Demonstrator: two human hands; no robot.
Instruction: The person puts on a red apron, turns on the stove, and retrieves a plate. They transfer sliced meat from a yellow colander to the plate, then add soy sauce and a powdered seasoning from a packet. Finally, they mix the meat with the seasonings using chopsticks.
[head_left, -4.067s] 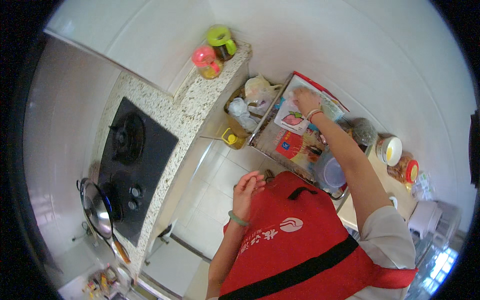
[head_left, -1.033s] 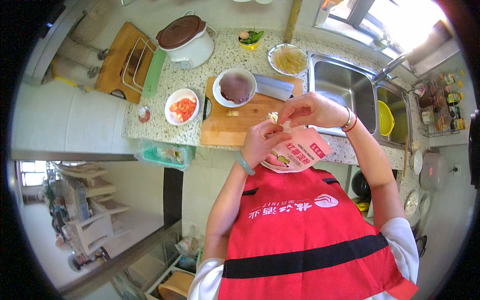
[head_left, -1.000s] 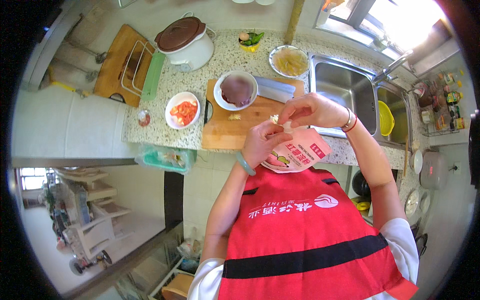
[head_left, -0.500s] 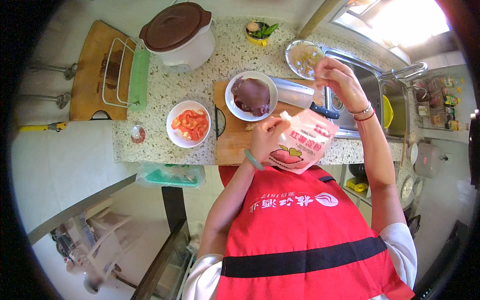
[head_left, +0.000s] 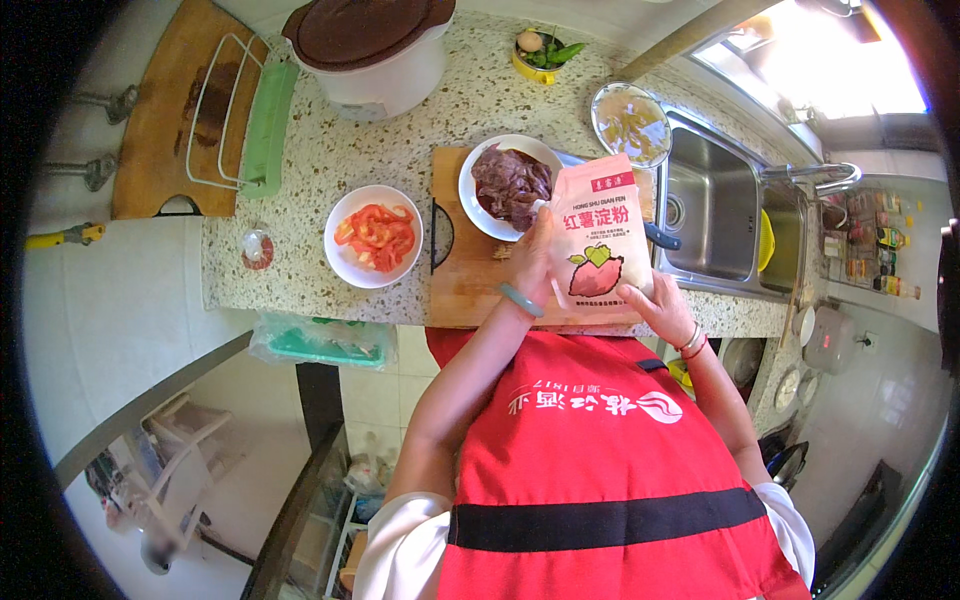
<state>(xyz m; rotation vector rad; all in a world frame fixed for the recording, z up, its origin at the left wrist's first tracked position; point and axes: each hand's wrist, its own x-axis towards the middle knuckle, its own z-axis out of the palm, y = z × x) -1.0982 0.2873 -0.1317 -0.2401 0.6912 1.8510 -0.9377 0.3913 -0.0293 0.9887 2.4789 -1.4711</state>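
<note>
Pink starch bag (head_left: 598, 240) is held over the wooden cutting board (head_left: 470, 275) on the table, mouth tipped at the white bowl of dark meat (head_left: 508, 185); no powder visible there yet. Left hand (head_left: 532, 258) and right hand (head_left: 655, 305) both have fingers pinching the bag's edges.

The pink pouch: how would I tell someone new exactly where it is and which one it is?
Start at the wooden cutting board on the speckled counter, left of the steel sink. Above the board's right end, both hands hold up a flat pouch, the left hand at its side, the right hand under its bottom corner. It is the only soft pink packet among round white bowls.
</note>
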